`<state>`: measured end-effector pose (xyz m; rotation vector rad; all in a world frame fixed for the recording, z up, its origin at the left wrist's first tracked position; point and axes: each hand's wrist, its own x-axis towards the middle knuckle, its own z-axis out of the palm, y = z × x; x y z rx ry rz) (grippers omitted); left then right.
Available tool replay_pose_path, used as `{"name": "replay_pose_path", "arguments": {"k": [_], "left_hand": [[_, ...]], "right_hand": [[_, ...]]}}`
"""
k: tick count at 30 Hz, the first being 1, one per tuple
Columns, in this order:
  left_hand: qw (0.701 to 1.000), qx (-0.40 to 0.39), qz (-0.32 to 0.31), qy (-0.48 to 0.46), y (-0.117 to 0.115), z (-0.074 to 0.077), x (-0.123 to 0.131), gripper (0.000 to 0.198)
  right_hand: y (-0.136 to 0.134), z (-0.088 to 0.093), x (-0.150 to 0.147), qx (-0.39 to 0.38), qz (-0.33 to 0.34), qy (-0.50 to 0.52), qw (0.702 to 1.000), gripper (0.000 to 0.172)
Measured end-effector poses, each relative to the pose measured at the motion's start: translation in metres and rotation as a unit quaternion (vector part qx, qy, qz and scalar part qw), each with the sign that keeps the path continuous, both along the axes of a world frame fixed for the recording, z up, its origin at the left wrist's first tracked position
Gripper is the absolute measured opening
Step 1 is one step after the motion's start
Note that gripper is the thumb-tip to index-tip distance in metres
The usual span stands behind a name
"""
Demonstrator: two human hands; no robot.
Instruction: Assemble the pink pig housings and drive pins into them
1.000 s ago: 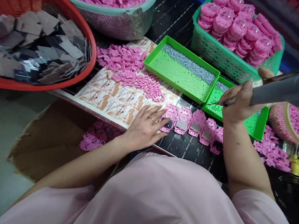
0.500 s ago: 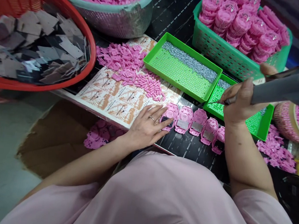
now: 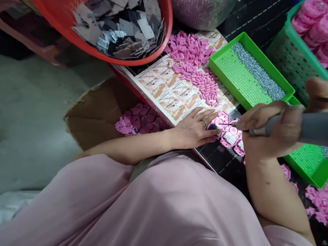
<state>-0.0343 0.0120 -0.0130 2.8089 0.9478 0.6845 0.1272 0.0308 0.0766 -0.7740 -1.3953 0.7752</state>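
Note:
My left hand (image 3: 194, 129) lies flat with its fingers spread, the fingertips resting on the first pink plastic casing (image 3: 222, 119) of a row. A dark plate sits in that casing, partly under my fingers. My right hand (image 3: 276, 127) is wrapped round a grey power screwdriver (image 3: 321, 128), held nearly level. Its thin bit points left over the first casing; whether it touches a screw I cannot tell. Beside it, a second pink casing (image 3: 231, 134) carries a shiny metal plate. My right hand and forearm hide much of the row.
A red basket (image 3: 167, 29) of metal plates stands at the upper left. Small pink parts (image 3: 190, 51) are heaped on the table. Green trays (image 3: 226, 73) hold screws. Stacked pink casings fill a green basket (image 3: 295, 53). More pink pieces (image 3: 140, 119) lie below the table edge.
The view has swung, so the scene appears shifted right. My right hand has brought the screwdriver from over the small green tray to the first casing. My left hand stays on that casing.

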Motion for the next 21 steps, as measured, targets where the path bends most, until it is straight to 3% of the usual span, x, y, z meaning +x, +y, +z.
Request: {"name": "replay_pose_path", "arguments": {"k": [2,6,11,15,21], "left_hand": [[1.000,-0.003,-0.001,-0.008,0.000,-0.002,0.001,0.034],[1.000,0.010,0.004,-0.023,-0.001,-0.005,0.001,0.033],[1.000,0.008,0.007,-0.016,-0.002,-0.004,0.000,0.033],[1.000,-0.010,0.008,-0.002,-0.002,-0.004,0.001,0.034],[1.000,0.004,0.008,-0.016,-0.002,-0.004,0.001,0.033]], "right_hand": [[-0.001,-0.002,-0.016,0.040,-0.023,0.031,0.998,0.040],[-0.001,-0.004,-0.023,0.049,-0.015,0.036,0.998,0.030],[0.002,-0.009,-0.021,0.066,-0.001,0.021,0.998,0.034],[0.002,-0.011,-0.022,0.064,-0.010,0.040,0.997,0.003],[0.000,-0.009,-0.021,0.031,0.051,0.021,0.998,0.019]]}}
